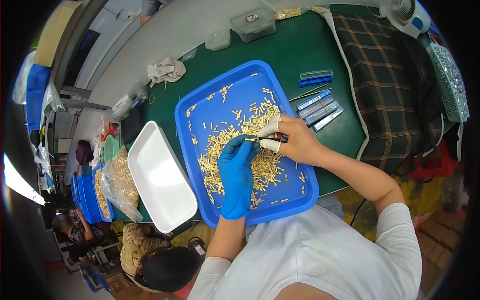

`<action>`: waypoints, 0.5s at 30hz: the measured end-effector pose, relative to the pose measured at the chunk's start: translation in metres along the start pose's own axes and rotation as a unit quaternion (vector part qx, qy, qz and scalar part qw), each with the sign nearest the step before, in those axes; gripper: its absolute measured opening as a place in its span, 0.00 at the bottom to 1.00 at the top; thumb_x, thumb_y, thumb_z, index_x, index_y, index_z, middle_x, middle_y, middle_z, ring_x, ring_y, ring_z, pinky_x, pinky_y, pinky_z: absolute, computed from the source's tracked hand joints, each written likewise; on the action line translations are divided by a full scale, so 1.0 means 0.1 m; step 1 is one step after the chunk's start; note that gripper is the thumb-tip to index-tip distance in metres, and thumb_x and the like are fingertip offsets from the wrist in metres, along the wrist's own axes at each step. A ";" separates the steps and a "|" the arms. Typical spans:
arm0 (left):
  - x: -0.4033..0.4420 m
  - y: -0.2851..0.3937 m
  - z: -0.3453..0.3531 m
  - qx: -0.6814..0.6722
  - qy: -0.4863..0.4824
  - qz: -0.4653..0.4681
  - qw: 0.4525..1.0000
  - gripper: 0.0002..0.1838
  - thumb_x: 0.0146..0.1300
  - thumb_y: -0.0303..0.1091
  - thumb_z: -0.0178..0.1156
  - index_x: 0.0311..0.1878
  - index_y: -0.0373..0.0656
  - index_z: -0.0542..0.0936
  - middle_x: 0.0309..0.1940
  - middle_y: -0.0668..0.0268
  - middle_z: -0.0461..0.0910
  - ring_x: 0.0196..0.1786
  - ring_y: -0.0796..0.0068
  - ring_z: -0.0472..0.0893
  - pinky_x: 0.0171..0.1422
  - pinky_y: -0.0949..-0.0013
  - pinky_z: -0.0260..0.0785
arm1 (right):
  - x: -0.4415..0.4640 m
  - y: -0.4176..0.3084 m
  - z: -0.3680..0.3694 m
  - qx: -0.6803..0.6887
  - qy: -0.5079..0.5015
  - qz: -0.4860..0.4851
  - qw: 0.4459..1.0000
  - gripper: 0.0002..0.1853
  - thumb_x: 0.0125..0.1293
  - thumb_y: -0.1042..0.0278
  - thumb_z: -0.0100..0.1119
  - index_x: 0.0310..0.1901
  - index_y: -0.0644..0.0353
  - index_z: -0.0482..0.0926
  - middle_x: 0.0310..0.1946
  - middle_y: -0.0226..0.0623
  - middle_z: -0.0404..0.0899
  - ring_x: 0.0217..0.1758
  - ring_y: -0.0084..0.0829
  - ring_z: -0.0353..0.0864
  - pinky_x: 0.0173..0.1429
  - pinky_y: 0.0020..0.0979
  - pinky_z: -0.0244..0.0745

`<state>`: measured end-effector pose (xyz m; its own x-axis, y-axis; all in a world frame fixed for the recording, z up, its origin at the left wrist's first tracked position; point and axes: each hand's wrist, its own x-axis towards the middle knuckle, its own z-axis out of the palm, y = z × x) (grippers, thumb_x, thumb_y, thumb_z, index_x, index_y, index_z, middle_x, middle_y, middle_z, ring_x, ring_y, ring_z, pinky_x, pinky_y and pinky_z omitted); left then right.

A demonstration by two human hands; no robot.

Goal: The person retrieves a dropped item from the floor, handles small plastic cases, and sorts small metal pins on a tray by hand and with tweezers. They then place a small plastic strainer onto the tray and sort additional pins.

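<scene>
My left hand [236,175], in a blue glove, pinches a small brass-coloured piece [251,139] above the blue tray. My right hand [296,139], with white finger cots on some fingers, is closed on a thin dark tool [279,139]. The tool's tip meets the pinched piece, or comes very near it; the fingers partly hide this spot. Beneath both hands, a heap of small brass-coloured pieces [215,155] spreads over the blue tray [192,172], with loose ones toward the tray's edges.
Left of the blue tray stands a white tray [159,177]. Small blue-and-clear cases [320,107] and thin rods lie to the right, near a plaid cloth [372,75]. A lidded plastic box [253,25] and a crumpled rag [166,71] sit farther back. Other people sit at lower left.
</scene>
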<state>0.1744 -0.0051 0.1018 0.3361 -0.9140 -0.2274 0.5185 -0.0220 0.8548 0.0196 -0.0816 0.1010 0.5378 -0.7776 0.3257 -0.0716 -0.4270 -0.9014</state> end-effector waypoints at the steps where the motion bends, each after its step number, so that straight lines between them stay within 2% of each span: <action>1: 0.00 0.00 0.00 0.000 -0.001 0.001 1.000 0.09 0.62 0.23 0.57 0.46 0.36 0.77 0.40 0.60 0.79 0.41 0.71 0.80 0.49 0.70 0.75 | 0.00 0.00 0.00 -0.002 0.001 -0.002 1.000 0.09 0.53 0.73 0.66 0.38 0.60 0.82 0.32 0.33 0.78 0.37 0.29 0.77 0.40 0.28 0.72; 7: 0.01 -0.01 -0.01 -0.004 -0.003 0.000 1.000 0.09 0.62 0.22 0.57 0.46 0.36 0.77 0.40 0.60 0.79 0.40 0.71 0.80 0.48 0.70 0.75 | -0.01 0.00 0.00 0.003 0.001 0.006 1.000 0.10 0.53 0.73 0.66 0.38 0.60 0.82 0.32 0.33 0.78 0.37 0.29 0.77 0.40 0.28 0.71; 15: 0.00 0.03 0.03 0.008 -0.009 -0.008 1.000 0.10 0.63 0.24 0.56 0.47 0.37 0.76 0.40 0.60 0.79 0.41 0.71 0.80 0.47 0.70 0.74 | -0.01 0.03 0.01 -0.039 0.015 -0.036 0.998 0.10 0.53 0.73 0.66 0.39 0.60 0.82 0.31 0.34 0.77 0.36 0.30 0.76 0.39 0.29 0.71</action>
<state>0.1736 -0.0059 0.1056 0.3127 -0.9209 -0.2327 0.5104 -0.0437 0.8588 0.0194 -0.0817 0.0977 0.5179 -0.7571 0.3981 -0.1000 -0.5158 -0.8508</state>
